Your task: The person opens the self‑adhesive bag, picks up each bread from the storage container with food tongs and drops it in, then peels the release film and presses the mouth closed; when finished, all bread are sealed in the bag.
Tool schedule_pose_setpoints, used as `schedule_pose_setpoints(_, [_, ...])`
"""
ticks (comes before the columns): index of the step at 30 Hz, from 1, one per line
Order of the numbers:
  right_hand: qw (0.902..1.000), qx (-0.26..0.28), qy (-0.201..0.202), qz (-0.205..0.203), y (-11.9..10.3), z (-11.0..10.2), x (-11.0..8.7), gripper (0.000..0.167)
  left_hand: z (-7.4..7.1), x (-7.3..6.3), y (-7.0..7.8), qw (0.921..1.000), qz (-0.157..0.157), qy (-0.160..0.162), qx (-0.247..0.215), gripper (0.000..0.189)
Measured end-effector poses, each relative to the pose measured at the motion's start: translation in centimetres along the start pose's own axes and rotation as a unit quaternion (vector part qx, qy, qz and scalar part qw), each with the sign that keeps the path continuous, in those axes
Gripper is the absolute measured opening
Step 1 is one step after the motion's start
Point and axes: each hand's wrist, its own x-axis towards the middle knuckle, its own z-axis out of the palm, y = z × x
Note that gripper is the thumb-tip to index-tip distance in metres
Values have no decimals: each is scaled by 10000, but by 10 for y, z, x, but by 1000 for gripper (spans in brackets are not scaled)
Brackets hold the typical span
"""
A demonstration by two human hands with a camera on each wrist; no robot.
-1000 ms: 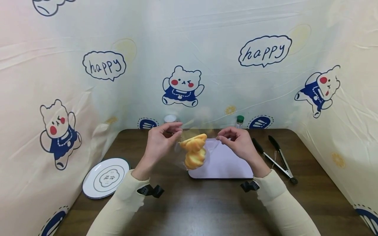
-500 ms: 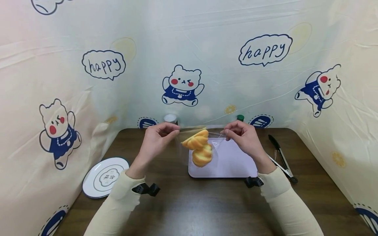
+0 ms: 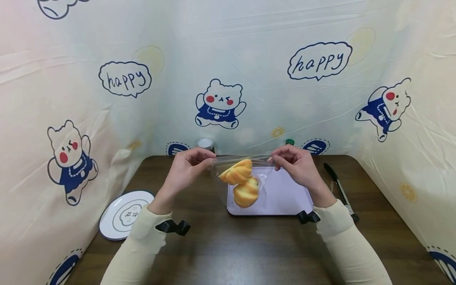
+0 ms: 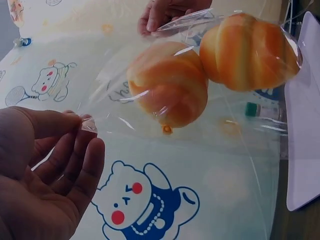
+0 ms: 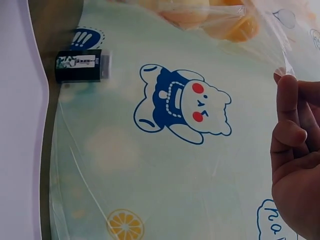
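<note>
A clear plastic bag (image 3: 261, 173) hangs stretched between my two hands in the head view. Inside it are two golden bread rolls; the upper roll (image 3: 236, 171) lies tilted over the lower roll (image 3: 246, 193). My left hand (image 3: 187, 168) pinches the bag's left top corner between thumb and fingertips. At the opposite top corner, my right hand (image 3: 298, 168) pinches the film the same way. The left wrist view shows both rolls close up, one roll (image 4: 167, 82) nearer the left fingertips. In the right wrist view, the rolls are partly cut off at the top.
Below and behind the bag lies a pale lilac tray (image 3: 283, 198). A white plate (image 3: 121, 217) is at the table's left, partly behind the left sleeve. Black-tipped tongs (image 3: 342, 192) lie at right, partly hidden by the right arm. At the back stand a white-lidded jar (image 3: 205, 143) and a green-capped bottle (image 3: 290, 141).
My right hand has moved right and the left slightly left, so the bag's top edge is pulled straighter. The rolls have shifted a little right over the tray.
</note>
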Motion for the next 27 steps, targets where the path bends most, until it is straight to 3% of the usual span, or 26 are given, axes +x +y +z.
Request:
schedule_pose_setpoints(11, [9989, -51, -139, -452, 0, -2, -3, 16, -4, 2, -8, 9972, 191, -372, -620, 15])
schedule_pose_setpoints(19, [9958, 127, -420, -800, -1, -4, -3, 18, -9, 1, -10, 9956, 597, -456, -564, 15])
schedule_pose_setpoints(23, [9956, 210, -482, -776, -1, -5, -2, 21, -9, 1, -11, 9935, 861, -545, -516, 17])
schedule_pose_setpoints(27, [9962, 221, -536, -643, -2, -6, -2, 20, -9, 0, -12, 9923, 904, -591, -603, 16])
